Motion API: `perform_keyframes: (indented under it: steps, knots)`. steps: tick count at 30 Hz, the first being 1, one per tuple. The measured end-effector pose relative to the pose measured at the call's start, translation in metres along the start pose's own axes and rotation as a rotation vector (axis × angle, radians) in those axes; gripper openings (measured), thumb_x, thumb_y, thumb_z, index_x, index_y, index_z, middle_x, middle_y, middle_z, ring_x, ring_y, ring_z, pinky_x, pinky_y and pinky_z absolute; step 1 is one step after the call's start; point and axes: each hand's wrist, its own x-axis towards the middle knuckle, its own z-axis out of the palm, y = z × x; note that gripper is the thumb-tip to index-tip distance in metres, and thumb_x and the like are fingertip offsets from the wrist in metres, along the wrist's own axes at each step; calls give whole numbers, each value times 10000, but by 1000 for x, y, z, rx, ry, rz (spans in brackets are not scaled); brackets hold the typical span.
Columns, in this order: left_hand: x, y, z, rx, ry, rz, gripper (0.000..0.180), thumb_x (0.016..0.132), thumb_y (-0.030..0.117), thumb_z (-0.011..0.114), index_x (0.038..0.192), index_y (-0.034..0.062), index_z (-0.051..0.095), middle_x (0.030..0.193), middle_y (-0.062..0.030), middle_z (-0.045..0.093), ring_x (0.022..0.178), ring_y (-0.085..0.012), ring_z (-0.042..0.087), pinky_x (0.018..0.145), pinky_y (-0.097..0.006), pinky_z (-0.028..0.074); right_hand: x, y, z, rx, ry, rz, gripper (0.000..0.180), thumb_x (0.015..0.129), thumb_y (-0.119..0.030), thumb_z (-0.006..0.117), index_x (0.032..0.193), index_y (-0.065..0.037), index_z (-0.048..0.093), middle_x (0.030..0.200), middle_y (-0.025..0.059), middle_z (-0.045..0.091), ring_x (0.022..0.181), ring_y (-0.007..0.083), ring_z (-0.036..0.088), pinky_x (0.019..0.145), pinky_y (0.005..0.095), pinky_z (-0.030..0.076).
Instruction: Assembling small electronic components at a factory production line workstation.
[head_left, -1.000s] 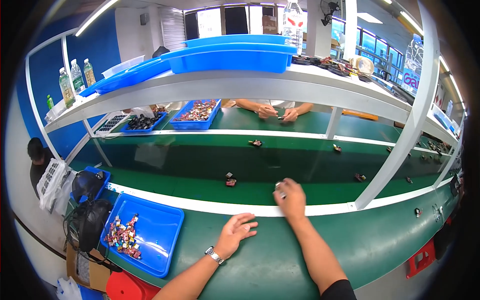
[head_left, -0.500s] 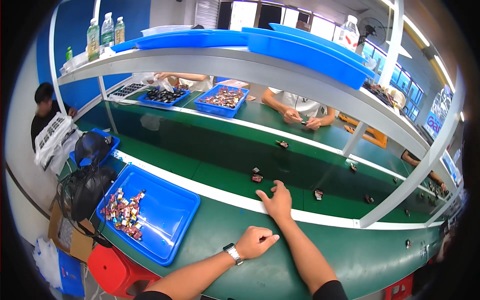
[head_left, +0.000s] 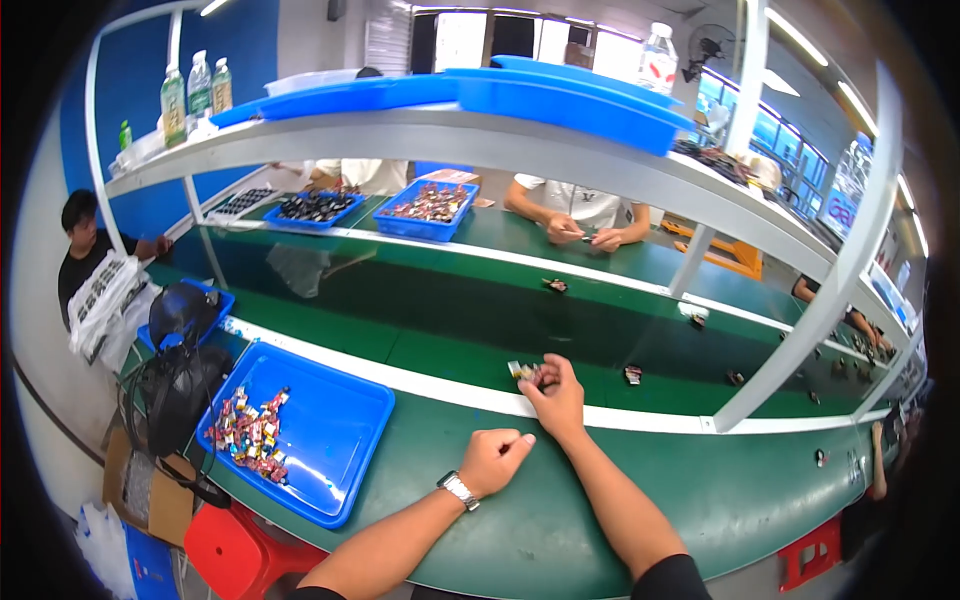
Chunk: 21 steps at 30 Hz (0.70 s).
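While right hand (head_left: 558, 400) perhaps grips parts (head_left: 517, 370), left fist (head_left: 490, 464)

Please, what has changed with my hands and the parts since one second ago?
Your right hand let go of a part on the belt and moved left to other parts; whether it grips them is unclear. Your left hand curled its fingers. The near blue tray stayed.

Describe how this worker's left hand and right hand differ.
The left hand has a silver metal wristwatch; the right hand has none. The left is curled over the green tabletop; the right extends past the white rail to small multicoloured parts. Both arms have black sleeves.
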Motion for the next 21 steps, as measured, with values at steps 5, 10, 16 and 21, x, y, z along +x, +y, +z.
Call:
perform_keyframes:
  steps: [5,10,16,21]
  knots:
    - [0,-18,-1,-78,67,-164,460,967,179,628,591,20,414,539,24,372,548,-63,303,474,-308,260,-74,4,-96,-40,-127,-30,631,745,-103,840,1301,-43,547,1090,85,686,986,153,645,840,304,506]
    - [9,-9,-2,-178,-29,-337,430,1025,275,533,665,39,553,613,-17,563,551,-80,490,513,-249,398,-74,-14,-113,81,-245,-107,662,773,-143,832,1355,-61,526,1193,95,676,1096,216,634,909,331,497]
    - [19,16,-8,-318,-291,-554,380,1060,349,460,1059,10,633,888,-57,663,673,-100,594,606,-234,492,-77,-55,-119,-91,-475,-321,746,791,-122,796,1454,-103,453,1218,75,669,1202,273,545,1039,388,455]
    - [17,17,-15,-550,-590,-609,480,1061,333,487,1382,-23,516,1055,-70,645,852,-120,626,718,-260,526,-77,-72,-120,-121,-567,-241,691,791,-99,774,1426,-108,502,1298,136,592,1219,326,532,1069,409,440]
